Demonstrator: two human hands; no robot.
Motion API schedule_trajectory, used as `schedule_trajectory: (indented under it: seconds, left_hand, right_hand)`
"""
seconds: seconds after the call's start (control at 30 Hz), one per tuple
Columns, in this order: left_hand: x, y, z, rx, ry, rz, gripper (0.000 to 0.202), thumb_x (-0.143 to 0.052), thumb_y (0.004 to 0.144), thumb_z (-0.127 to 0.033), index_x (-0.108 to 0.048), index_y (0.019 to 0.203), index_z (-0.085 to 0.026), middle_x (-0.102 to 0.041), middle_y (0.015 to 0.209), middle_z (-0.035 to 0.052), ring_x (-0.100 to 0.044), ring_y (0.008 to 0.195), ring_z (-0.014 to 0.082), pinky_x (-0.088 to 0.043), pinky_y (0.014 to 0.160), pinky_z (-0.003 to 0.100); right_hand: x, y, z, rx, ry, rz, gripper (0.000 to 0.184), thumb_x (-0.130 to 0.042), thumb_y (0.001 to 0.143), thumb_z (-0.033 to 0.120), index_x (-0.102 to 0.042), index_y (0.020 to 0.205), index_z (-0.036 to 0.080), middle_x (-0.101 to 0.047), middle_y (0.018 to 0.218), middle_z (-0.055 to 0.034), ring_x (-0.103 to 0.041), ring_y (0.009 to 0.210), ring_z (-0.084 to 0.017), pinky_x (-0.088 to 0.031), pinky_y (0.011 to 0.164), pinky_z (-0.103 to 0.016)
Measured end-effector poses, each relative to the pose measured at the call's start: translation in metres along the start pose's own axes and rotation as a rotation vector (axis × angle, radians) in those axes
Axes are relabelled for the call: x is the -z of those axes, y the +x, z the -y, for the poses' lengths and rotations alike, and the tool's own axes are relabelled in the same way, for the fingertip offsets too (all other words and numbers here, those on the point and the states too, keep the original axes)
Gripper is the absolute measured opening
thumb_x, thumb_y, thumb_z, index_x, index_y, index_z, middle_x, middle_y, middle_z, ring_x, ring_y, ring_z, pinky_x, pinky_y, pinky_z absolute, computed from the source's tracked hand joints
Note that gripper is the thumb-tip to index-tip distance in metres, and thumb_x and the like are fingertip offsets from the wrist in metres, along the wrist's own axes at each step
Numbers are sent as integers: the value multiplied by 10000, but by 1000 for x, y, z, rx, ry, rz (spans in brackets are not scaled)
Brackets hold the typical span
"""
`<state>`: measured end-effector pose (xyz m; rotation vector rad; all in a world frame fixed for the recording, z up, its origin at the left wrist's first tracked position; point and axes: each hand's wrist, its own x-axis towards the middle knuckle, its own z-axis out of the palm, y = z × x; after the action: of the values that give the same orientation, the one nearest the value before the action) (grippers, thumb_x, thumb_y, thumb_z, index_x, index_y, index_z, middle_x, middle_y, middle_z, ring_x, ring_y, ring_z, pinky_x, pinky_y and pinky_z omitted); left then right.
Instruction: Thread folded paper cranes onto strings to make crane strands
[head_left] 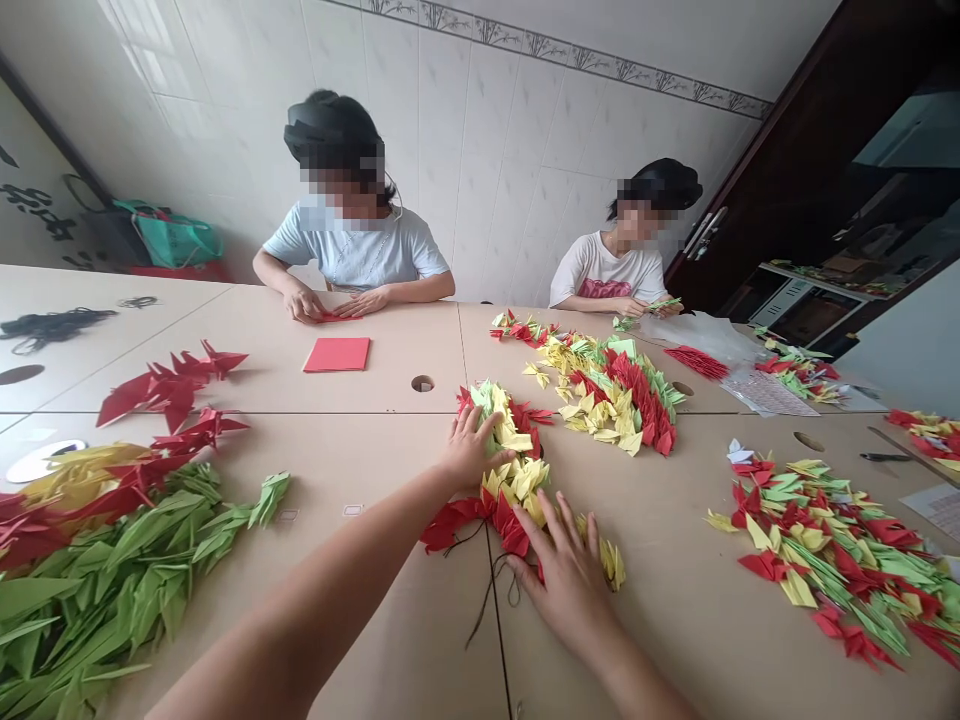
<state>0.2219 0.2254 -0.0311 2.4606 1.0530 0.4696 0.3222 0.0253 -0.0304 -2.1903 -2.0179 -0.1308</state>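
A string of folded paper cranes (pixel 517 470) in red, yellow and pale green lies across the middle of the beige table (pixel 375 470). My left hand (pixel 469 440) rests flat on its far end, fingers spread over the yellow and green cranes. My right hand (pixel 570 575) lies open on the near end, fingers stretched over red and yellow cranes. A thin dark cord (pixel 487 600) trails from the string toward me, beside my right hand.
Piles of green, red and yellow cranes (pixel 120 560) lie at left, another mixed pile (pixel 832 550) at right and one (pixel 615 385) behind. Red square paper (pixel 337 354) lies before a person (pixel 352 250) folding; a second person (pixel 619 270) sits further right. A round table hole (pixel 422 383).
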Motion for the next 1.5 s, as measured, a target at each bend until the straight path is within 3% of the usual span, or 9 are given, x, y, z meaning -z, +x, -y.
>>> schedule_trajectory:
  seconds: [0.2,0.67,0.87,1.07,1.17,1.3,1.4,1.5]
  left_hand:
    - [-12,23,-19,43,1,-35,727,-377,805,-652,-310,1386,-219,-248,1468,164,-110,1386,326,-172,1099,481]
    - [-48,90,-69,30,-52,-3,640,-335,866,-555,-267,1388,-192,-238,1460,194,-125,1381,343,-175,1083,494]
    - [-59,106,-82,39,-111,-12,632,-284,876,-561,-280,1376,-174,-242,1449,207,-148,1374,346,-179,1082,491]
    - [-72,124,-103,30,-158,23,623,-267,884,-555,-277,1378,-175,-253,1455,185,-166,1374,324,-193,1088,494]
    - [-66,131,-102,-44,-243,85,618,-299,879,-548,-245,1399,-219,-269,1468,142,-213,1365,301,-248,1076,485]
    - [-36,122,-87,-125,-360,83,608,-236,902,-536,-182,1427,-232,-230,1499,87,-189,1383,234,-265,1093,393]
    - [-10,97,-73,-82,-448,118,666,-221,892,-575,-140,1440,-205,-210,1505,98,-243,1366,226,-262,1097,374]
    - [3,60,-61,-168,-367,244,799,-325,817,-668,-130,1447,-217,-203,1506,98,-238,1366,257,-268,1096,390]
  right_hand:
    - [-3,17,-23,-54,-22,-24,509,-356,896,503,-363,1375,332,-335,1451,-85,-262,1329,-352,-201,995,-649]
    - [-6,49,-95,-258,-99,-35,493,-335,903,461,-399,1357,280,-341,1445,-83,-278,1322,-320,-215,1001,-623]
    - [-6,56,-113,-327,-103,-32,490,-339,899,425,-409,1351,250,-349,1440,-93,-290,1316,-320,-227,996,-627]
    - [-5,55,-126,-419,-106,-107,496,-334,900,456,-435,1334,238,-367,1421,-103,-312,1298,-327,-218,997,-645]
    - [-5,53,-131,-457,-111,-131,506,-326,901,474,-440,1333,236,-362,1421,-110,-304,1301,-336,-215,993,-654]
    - [-6,53,-132,-467,-119,-138,515,-339,895,496,-439,1338,253,-343,1432,-115,-270,1315,-354,-204,980,-670]
    - [-3,54,-129,-478,-125,-141,526,-345,890,507,-417,1353,267,-314,1447,-116,-243,1326,-364,-208,960,-688]
    - [2,54,-125,-485,-135,-161,554,-344,882,531,-386,1371,275,-268,1468,-122,-187,1345,-370,-185,949,-707]
